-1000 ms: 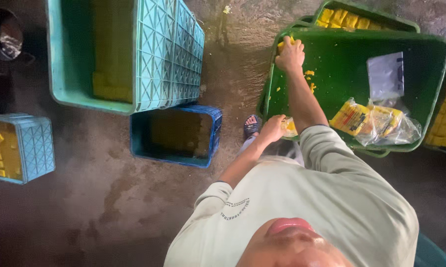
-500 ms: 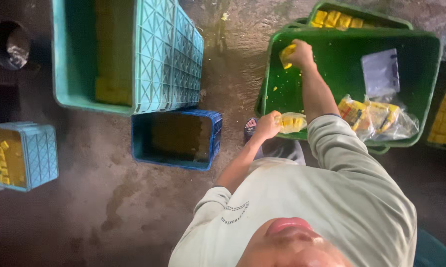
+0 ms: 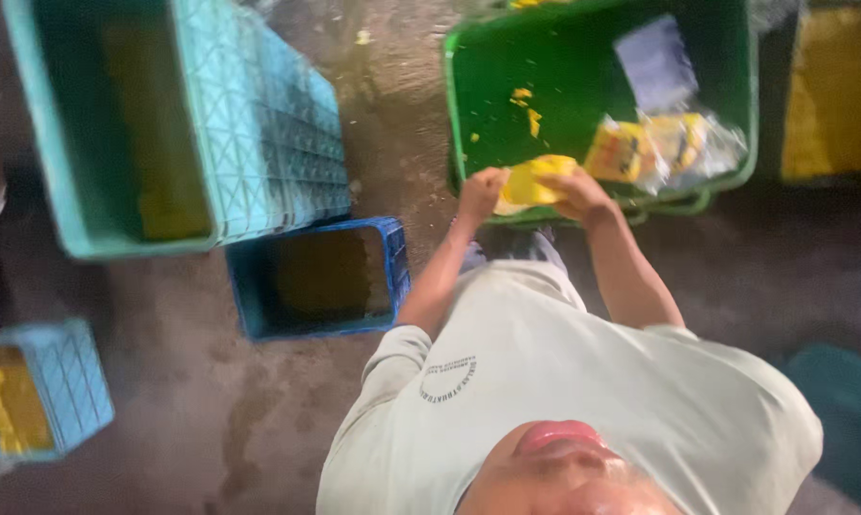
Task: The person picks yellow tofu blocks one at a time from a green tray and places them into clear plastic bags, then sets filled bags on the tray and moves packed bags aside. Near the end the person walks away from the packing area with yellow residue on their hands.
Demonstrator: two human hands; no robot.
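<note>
Both my hands meet at the near rim of a green plastic tub [image 3: 736, 105]. My left hand [image 3: 478, 191] and my right hand [image 3: 578, 195] together hold a small yellow filled bag [image 3: 537, 179]. Yellow crumbs [image 3: 526, 110] lie scattered on the tub floor. Several clear bags packed with yellow pieces [image 3: 664, 143] rest in the tub to the right of my hands, and a flat empty clear bag [image 3: 654, 62] lies behind them.
A large teal crate [image 3: 259, 124] stands at the left, with a smaller blue crate [image 3: 321, 277] in front of it. A light blue crate with yellow pieces [image 3: 34, 401] sits at the lower left. Another bin of yellow [image 3: 836, 95] is at the far right. The concrete floor is wet.
My right hand has drawn back from the far side of the green tub to the near rim and joined my left hand on the yellow bag. The view has shifted closer.
</note>
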